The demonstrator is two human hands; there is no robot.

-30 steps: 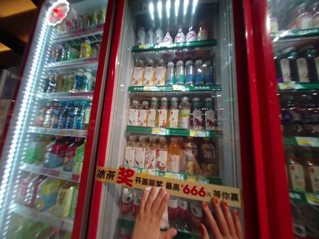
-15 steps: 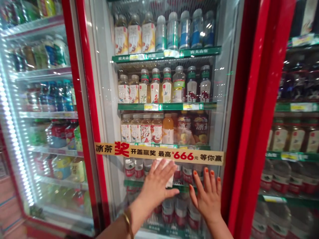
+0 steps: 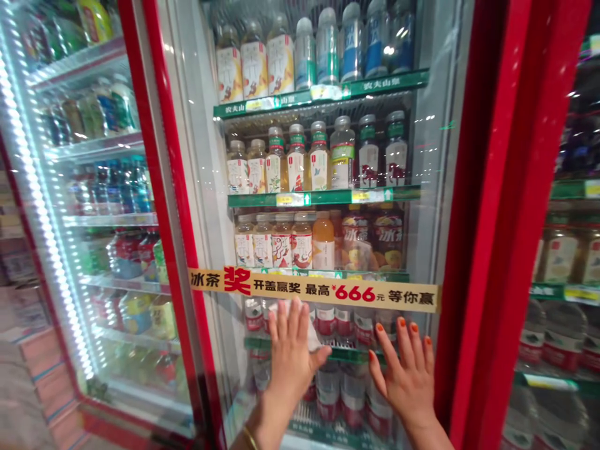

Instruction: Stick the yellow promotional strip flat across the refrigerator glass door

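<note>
My left hand [image 3: 291, 354] lies flat against the glass door [image 3: 422, 156] of a red-framed drinks cooler, pressing a white cloth [image 3: 310, 332] to the pane just below a yellow banner sticker [image 3: 314, 289]. My right hand [image 3: 407, 370] rests flat on the same glass to the right, fingers spread, holding nothing. Behind the glass stand rows of bottled drinks [image 3: 300, 162] on green shelves.
The cooler's red frame [image 3: 473, 219] rises at the right, with another cooler [image 3: 567, 250] beyond it. A lit cooler [image 3: 103, 206] with more bottles stands to the left. Stacked boxes [image 3: 28, 350] sit at the far left near the floor.
The view dropped from the upper shelves to the lower ones. My left hand with the cloth slid slightly left on the glass; my right hand stayed flat on the pane.
</note>
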